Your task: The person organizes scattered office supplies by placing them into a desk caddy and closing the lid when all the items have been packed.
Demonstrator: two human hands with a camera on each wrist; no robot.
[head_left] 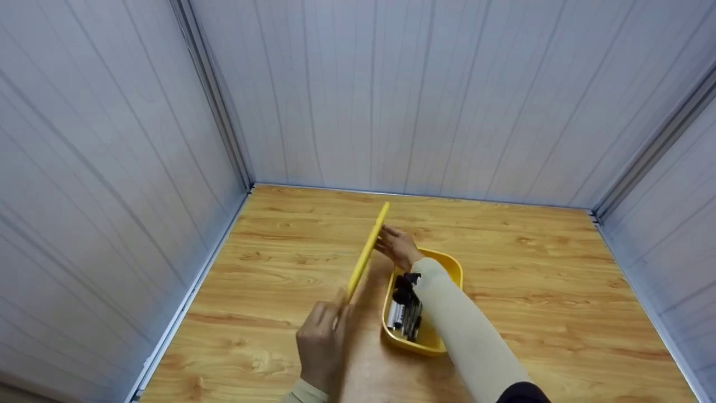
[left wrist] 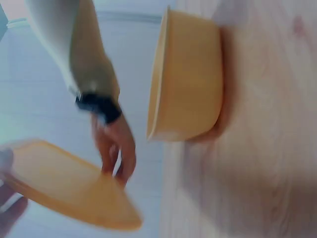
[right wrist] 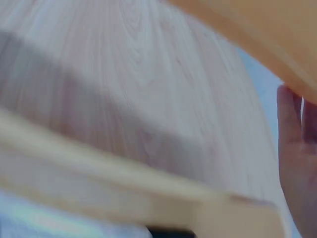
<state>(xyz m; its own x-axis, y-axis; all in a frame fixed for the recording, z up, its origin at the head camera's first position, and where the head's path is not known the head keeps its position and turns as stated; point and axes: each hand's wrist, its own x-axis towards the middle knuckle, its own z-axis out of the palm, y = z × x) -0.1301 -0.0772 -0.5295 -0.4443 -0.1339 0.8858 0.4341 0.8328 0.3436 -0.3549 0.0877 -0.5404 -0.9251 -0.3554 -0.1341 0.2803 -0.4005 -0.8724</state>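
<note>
A thin yellow lid is held up on edge, tilted, to the left of a yellow plastic box. My left hand grips the lid's near end. At its far part, my right hand touches the lid with extended fingers; the left wrist view also shows these fingers against the lid's edge. Inside the open box lie silver and black items, several of them slender, too small to identify. The right forearm crosses over the box and hides part of its inside.
The box stands on a wood-grain tabletop. Pale panelled walls enclose the left, back and right sides, with metal strips at the corners. A dark band sits on the right wrist.
</note>
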